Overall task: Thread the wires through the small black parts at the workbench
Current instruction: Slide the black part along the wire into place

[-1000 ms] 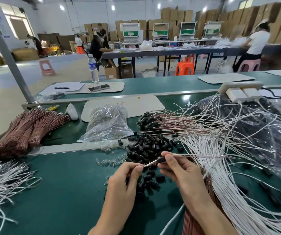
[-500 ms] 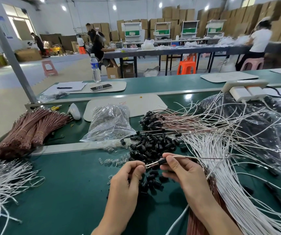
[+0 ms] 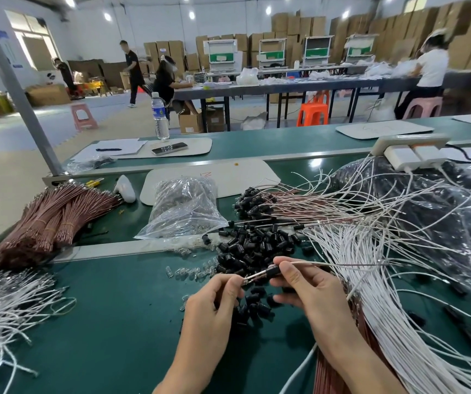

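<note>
Fingertips (image 3: 232,280) of the left hand (image 3: 214,305) pinch the bare metal tip of a thin pale wire (image 3: 328,263). The right hand (image 3: 313,294) grips a small black tubular plastic part (image 3: 273,271) between thumb and forefinger, just beside that pinch. The wire's long axis runs almost level, from the left fingertips rightward through the part and on towards the right edge of the green-topped workbench (image 3: 100,322), rising slightly. The part therefore lies to the right of the left fingers, already on the wire. Seating it further looks like a matter of drawing the two hands apart along that line. I judge the right hand, which holds the part, better placed to slide it. Just beyond both hands, towards the far edge, lies a heap of loose black parts (image 3: 254,245). To the right, a fan of white wires (image 3: 370,294) spreads down to the near edge.
</note>
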Available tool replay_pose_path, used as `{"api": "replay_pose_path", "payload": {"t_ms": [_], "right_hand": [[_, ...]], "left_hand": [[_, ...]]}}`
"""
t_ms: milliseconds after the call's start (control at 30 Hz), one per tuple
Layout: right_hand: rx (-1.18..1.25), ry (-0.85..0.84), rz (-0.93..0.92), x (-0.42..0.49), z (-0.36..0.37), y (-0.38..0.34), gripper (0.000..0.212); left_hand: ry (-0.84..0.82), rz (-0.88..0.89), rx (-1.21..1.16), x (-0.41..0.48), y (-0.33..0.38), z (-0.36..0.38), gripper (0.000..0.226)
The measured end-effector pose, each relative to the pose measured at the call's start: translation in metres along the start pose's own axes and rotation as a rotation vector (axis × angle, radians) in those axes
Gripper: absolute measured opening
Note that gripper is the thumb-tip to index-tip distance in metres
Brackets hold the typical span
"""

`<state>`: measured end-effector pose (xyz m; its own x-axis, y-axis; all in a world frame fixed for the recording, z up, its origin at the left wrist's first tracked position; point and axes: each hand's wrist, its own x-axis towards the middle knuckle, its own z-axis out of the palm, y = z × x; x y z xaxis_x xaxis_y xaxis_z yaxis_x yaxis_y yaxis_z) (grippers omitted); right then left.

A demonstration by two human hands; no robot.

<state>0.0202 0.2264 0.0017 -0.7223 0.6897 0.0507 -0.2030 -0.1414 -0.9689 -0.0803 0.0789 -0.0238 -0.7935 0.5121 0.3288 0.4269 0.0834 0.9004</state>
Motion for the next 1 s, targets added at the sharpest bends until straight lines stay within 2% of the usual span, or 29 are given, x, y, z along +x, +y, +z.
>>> {"api": "replay_pose_path", "payload": {"t_ms": [200, 533, 833, 1000], "right_hand": [[-0.059, -0.027, -0.006, -0.001, -0.001, 0.0, 0.017], [-0.106, -0.035, -0.047, -0.001, -0.003, -0.001, 0.016], [-0.121, -0.019, -0.074, -0.003, -0.001, -0.002, 0.015], [-0.119, -0.029, -0.072, -0.004, 0.001, -0.003, 0.015]], "left_hand": [[0.008, -0.046, -0.072, 0.001, 0.006, -0.001, 0.016], [-0.104, -0.1, -0.168, 0.005, 0.01, -0.007, 0.016], [-0.099, -0.075, -0.13, 0.003, 0.008, -0.005, 0.016], [-0.081, -0.024, -0.017, 0.001, 0.003, -0.001, 0.017]]}}
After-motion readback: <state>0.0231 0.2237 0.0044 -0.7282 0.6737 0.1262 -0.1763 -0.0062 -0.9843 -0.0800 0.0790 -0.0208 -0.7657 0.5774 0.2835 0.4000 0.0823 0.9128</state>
